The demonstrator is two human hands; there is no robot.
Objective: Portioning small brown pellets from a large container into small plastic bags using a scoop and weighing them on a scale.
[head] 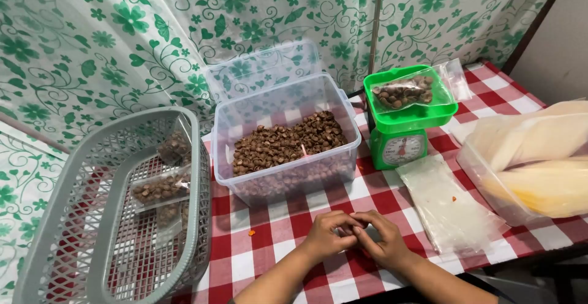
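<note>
Your left hand [329,235] and right hand [381,238] press together, fingers curled, in front of the clear tub [285,138] of brown nuts [285,141]; whether they hold anything, I cannot tell. Left of the tub, a grey basket [92,218] holds small filled bags [160,187].

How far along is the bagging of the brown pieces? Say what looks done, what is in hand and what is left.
Done: a few filled bags lie in the grey basket. In hand: another filled bag sits on the green scale, while the left hand and right hand meet on the checked cloth; what they pinch is hidden. Left: the clear tub holds many loose pieces, with empty bags beside it.
</note>
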